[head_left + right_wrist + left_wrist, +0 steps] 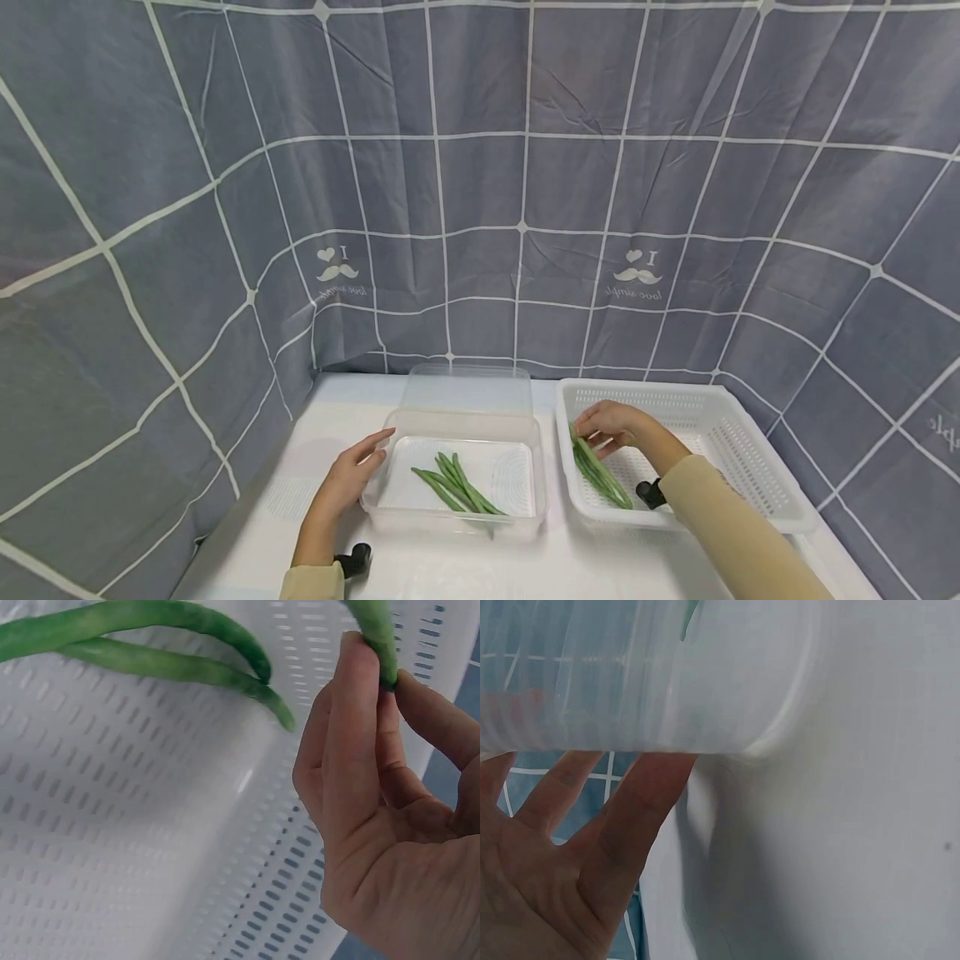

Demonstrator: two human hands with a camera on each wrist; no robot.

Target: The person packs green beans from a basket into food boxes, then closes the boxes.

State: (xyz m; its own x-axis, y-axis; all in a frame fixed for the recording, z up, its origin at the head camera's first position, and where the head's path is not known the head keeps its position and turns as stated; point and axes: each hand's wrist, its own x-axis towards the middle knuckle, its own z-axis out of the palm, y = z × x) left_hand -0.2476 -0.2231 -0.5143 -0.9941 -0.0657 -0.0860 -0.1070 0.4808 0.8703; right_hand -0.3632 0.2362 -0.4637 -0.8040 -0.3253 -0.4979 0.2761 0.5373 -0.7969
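Observation:
In the head view my left hand [348,477] stands at the left side of a clear plastic container [416,518], in which several green beans [456,485] lie. The left wrist view shows its straight fingers [634,817] against the container's wall [727,690]. Over the left part of a white perforated basket [641,387], my right hand [617,423] pinches the end of one green bean [375,630] between thumb and fingers. More green beans [180,669] rest on the basket floor beneath it.
A clear flat lid [468,390] lies just behind the container. The white table [442,575] is bordered by a grey checked curtain [480,192] at the back and both sides. A dark wrist camera mount [648,493] hangs close to the basket's front rim.

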